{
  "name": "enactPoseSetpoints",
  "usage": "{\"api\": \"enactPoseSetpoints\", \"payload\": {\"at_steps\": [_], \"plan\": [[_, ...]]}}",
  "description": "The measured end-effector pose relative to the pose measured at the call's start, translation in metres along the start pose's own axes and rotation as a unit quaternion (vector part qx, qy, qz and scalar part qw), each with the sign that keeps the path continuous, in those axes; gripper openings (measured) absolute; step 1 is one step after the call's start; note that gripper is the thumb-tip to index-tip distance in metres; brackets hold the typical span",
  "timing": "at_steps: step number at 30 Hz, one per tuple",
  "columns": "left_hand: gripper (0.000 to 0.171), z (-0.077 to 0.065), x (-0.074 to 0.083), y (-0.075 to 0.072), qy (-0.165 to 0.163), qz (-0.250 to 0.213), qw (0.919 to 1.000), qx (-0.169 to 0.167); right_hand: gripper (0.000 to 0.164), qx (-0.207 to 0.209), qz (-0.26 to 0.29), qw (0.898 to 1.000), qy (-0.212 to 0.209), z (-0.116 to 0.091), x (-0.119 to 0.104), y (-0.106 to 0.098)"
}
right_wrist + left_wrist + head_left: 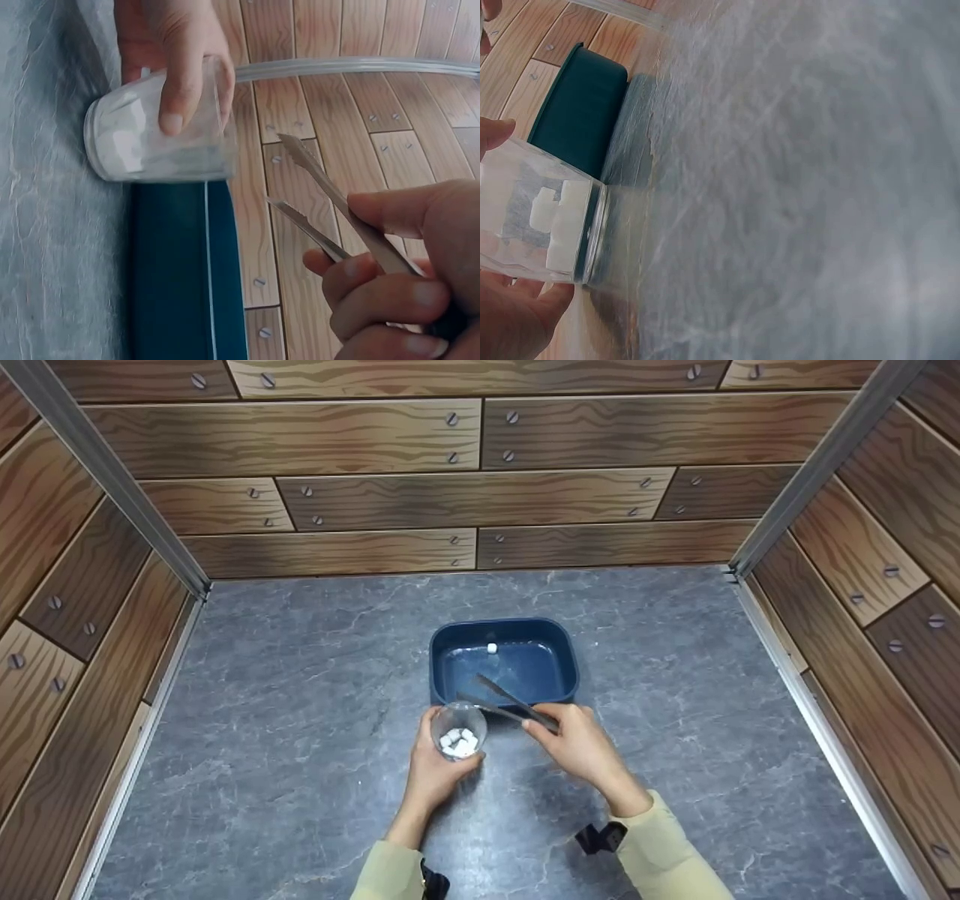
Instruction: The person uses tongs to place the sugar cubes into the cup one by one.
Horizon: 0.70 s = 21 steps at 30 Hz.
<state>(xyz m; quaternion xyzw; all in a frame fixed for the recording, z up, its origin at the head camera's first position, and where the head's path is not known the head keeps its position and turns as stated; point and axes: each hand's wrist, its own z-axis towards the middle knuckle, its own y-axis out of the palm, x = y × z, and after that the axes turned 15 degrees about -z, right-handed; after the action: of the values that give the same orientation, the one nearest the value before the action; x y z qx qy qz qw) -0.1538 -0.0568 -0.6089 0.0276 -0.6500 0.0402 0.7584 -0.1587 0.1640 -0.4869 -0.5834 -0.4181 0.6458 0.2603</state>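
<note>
My left hand (437, 775) grips a clear plastic cup (525, 169) at the near-left corner of a blue tub. Several white cubes (459, 741) lie at the bottom of the cup. In the right wrist view the thumb presses along the cup's side. My right hand (581, 742) holds metal tongs (330, 195) between thumb and fingers. The tongs' tips stand apart with nothing between them, over the tub's near side in the head view. Inside the blue tub (574, 660), one white cube (492, 648) sits near the far wall.
A grey marbled tabletop (300, 735) lies under everything. Wood-patterned walls (375, 502) close off the back, left and right. Metal rails (832, 787) run along the sides, and dark wrist cameras (600, 838) sit at both cuffs.
</note>
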Motion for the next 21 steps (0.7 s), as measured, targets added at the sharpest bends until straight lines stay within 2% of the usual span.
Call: {"api": "enactPoseSetpoints", "payload": {"at_steps": [8,14,21], "plan": [[0.098,0.001,0.000,0.000,-0.008,-0.001,1.0000,-0.003,0.017,0.065,-0.051,0.996,0.038,0.014,0.015,0.011],[0.098,0.001,0.000,-0.001,-0.010,0.003,0.9999,-0.005,0.017,0.069,-0.090,0.991,0.067,0.026,0.029,0.019],[0.099,0.000,0.000,-0.001,-0.017,0.010,0.9998,-0.001,0.031,0.065,-0.126,0.986,0.083,0.039,0.035,0.020]]}}
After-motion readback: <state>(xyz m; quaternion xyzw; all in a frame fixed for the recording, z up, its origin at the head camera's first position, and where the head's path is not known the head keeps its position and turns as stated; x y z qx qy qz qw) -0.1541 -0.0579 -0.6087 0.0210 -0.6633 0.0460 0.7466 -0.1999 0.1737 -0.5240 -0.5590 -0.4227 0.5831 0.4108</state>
